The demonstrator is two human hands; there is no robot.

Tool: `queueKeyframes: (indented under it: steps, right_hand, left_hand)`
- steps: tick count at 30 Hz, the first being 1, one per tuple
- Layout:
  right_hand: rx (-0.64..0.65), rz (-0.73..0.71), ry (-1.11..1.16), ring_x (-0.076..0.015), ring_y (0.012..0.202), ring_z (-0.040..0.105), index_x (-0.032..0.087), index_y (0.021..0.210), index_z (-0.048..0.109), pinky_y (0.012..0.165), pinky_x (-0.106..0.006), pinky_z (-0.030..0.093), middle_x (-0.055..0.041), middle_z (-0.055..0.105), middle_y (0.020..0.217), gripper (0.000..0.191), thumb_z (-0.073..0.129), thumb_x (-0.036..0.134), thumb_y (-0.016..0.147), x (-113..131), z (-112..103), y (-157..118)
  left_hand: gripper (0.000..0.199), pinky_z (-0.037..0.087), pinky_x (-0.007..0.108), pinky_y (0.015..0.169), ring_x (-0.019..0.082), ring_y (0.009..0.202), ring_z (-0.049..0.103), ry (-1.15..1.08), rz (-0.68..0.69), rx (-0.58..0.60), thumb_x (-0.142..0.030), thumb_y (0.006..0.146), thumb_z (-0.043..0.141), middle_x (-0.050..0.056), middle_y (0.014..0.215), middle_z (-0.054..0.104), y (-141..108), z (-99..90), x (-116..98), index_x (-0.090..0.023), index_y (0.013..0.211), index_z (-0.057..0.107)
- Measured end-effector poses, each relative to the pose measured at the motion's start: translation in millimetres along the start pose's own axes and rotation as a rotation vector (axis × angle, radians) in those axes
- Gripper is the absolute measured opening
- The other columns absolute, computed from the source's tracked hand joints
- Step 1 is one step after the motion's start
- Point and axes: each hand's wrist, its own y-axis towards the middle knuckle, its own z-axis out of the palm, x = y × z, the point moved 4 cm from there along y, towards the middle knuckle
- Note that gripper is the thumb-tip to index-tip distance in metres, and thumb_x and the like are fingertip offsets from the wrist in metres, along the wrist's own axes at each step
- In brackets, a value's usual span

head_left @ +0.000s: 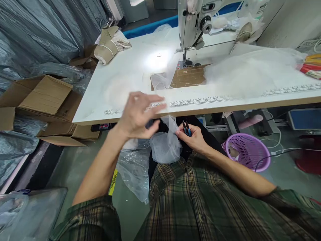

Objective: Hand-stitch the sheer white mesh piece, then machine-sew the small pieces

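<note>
My left hand (140, 115) is raised over the front edge of the white table, its fingers spread and slightly blurred, with nothing in them. My right hand (192, 135), over my lap, pinches a strip of sheer white fabric (167, 147) between thumb and forefinger. Small blue-handled snips (187, 130) with dark blades are also tucked in that hand, tips pointing up. The fabric hangs down and lies in a rounded heap on my lap, between my two hands and below the table edge.
A sewing machine (190, 30) stands on the white table (100, 90), with sheer fabric (240, 73) to its right. A tied beige bundle (107, 48) lies at the back left. Cardboard boxes (45, 97) sit left; a purple basket (247, 152) stands right on the floor.
</note>
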Motion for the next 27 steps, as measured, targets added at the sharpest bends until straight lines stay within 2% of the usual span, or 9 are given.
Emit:
queueKeyframes:
  steps: [2, 5, 8, 11, 15, 18, 21, 24, 27]
  right_hand:
    - [0.008, -0.054, 0.013, -0.0104, 0.056, 0.040, 0.019, 0.071, 0.058, 0.053, -0.025, 0.036, 0.0024, 0.049, 0.064, 0.035, 0.068, 0.051, 0.079, 13, -8, -5]
    - [0.005, -0.118, 0.049, -0.0108, 0.058, 0.038, 0.020, 0.072, 0.054, 0.054, -0.026, 0.035, 0.0027, 0.046, 0.065, 0.031, 0.062, 0.047, 0.085, 30, -18, -11]
    - [-0.026, -0.151, 0.071, -0.0114, 0.057, 0.038, 0.021, 0.077, 0.055, 0.053, -0.026, 0.035, 0.0030, 0.045, 0.065, 0.026, 0.057, 0.044, 0.089, 39, -26, -15]
    - [-0.104, -0.191, -0.017, -0.0121, 0.062, 0.044, 0.022, 0.086, 0.056, 0.058, -0.026, 0.040, 0.0026, 0.051, 0.070, 0.023, 0.066, 0.041, 0.083, 44, -31, -19]
    - [-0.201, -0.210, -0.101, -0.0114, 0.063, 0.047, 0.021, 0.087, 0.058, 0.059, -0.025, 0.043, 0.0020, 0.056, 0.074, 0.020, 0.071, 0.033, 0.079, 49, -37, -28]
    - [-0.114, -0.178, -0.051, -0.0111, 0.058, 0.048, 0.020, 0.086, 0.065, 0.053, -0.025, 0.041, 0.0012, 0.059, 0.068, 0.016, 0.066, 0.036, 0.085, 53, -40, -36]
    - [0.010, -0.181, -0.038, -0.0117, 0.059, 0.052, 0.019, 0.086, 0.069, 0.054, -0.026, 0.043, -0.0005, 0.064, 0.069, 0.018, 0.066, 0.036, 0.086, 57, -42, -44]
    - [0.083, -0.184, -0.084, -0.0130, 0.066, 0.057, 0.019, 0.085, 0.070, 0.061, -0.027, 0.046, -0.0023, 0.067, 0.075, 0.017, 0.067, 0.036, 0.087, 55, -42, -49]
    - [0.139, -0.148, -0.092, -0.0137, 0.068, 0.059, 0.018, 0.090, 0.069, 0.063, -0.027, 0.048, -0.0028, 0.069, 0.076, 0.018, 0.067, 0.036, 0.087, 47, -41, -50]
  left_hand:
    - [0.033, 0.030, 0.054, 0.110, 0.029, 0.116, 0.062, -0.159, 0.011, 0.111, -0.027, 0.077, 0.071, 0.005, 0.122, 0.070, 1, 23.4, -33, -0.027, 0.110, 0.070]
    - [0.020, 0.029, 0.052, 0.113, 0.026, 0.116, 0.064, -0.294, -0.082, 0.149, -0.024, 0.083, 0.066, 0.004, 0.109, 0.075, 7, 48.2, -53, -0.029, 0.102, 0.071]
    - [0.013, 0.030, 0.050, 0.113, 0.022, 0.102, 0.069, -0.337, -0.093, 0.065, -0.022, 0.086, 0.063, 0.003, 0.099, 0.076, 18, 59.6, -53, -0.029, 0.094, 0.072]
    - [0.010, 0.038, 0.048, 0.108, 0.020, 0.088, 0.069, -0.373, -0.078, -0.024, -0.025, 0.087, 0.062, 0.004, 0.092, 0.075, 27, 65.2, -51, -0.027, 0.091, 0.072]
    - [0.021, 0.050, 0.039, 0.090, 0.020, 0.087, 0.065, -0.406, -0.115, -0.158, -0.030, 0.095, 0.051, 0.008, 0.090, 0.071, 22, 64.8, -63, -0.022, 0.101, 0.069]
    - [0.030, 0.050, 0.031, 0.078, 0.018, 0.081, 0.062, -0.489, -0.282, -0.190, -0.033, 0.099, 0.043, 0.008, 0.092, 0.067, 3, 63.7, -81, -0.019, 0.119, 0.062]
    - [0.037, 0.048, 0.028, 0.072, 0.016, 0.074, 0.059, -0.643, -0.505, -0.102, -0.040, 0.095, 0.054, 0.005, 0.089, 0.065, -18, 71.0, -99, -0.021, 0.126, 0.059]
    - [0.031, 0.047, 0.027, 0.071, 0.018, 0.079, 0.060, -0.804, -0.688, -0.099, -0.044, 0.086, 0.067, 0.005, 0.090, 0.067, -31, 79.3, -105, -0.021, 0.109, 0.070]
    - [0.025, 0.045, 0.026, 0.067, 0.017, 0.074, 0.059, -0.907, -0.766, -0.135, -0.044, 0.084, 0.069, 0.004, 0.079, 0.067, -36, 82.4, -102, -0.021, 0.089, 0.077]
